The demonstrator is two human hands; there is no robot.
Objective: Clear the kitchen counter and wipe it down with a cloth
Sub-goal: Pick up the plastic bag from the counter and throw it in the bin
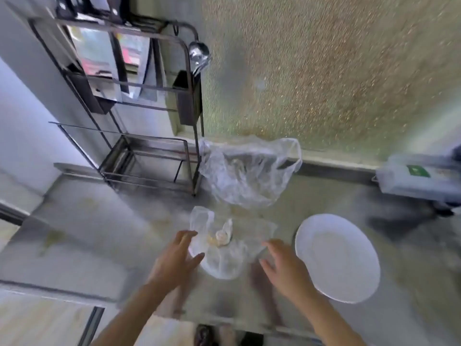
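Both hands are reaching forward over the grey kitchen counter [99, 233] with fingers spread and relaxed, and neither is holding anything. The left hand [174, 260] and the right hand [284, 269] are hovering apart from each other.

Surroundings: a dark metal wire rack [139, 146] is standing at the far left of the counter. A shiny metal ladle [198, 53] is hanging at its upper right corner, above a black rectangular holder [187, 98] fixed to the same side. A large crumpled clear plastic bag [247, 173] is lying just right of the rack's foot, against the speckled beige wall [324, 71]. A round white plate [336, 258] is sitting just beside the right hand, on its outer side. A pale bag with a green label [419, 176] is lying at the far right, blurred. Yellowish stains [52, 239] are showing on the counter's left part.

Position: a small crumpled clear plastic bag [224, 260] is lying between the two hands. The left fingers are overlapping its left edge; blur is preventing any finding on contact. The right hand is hovering just beside its right edge.

Contents: the small bag is holding a pale crumpled scrap [224, 233] and yellowish bits. The large bag's contents cannot be made out.
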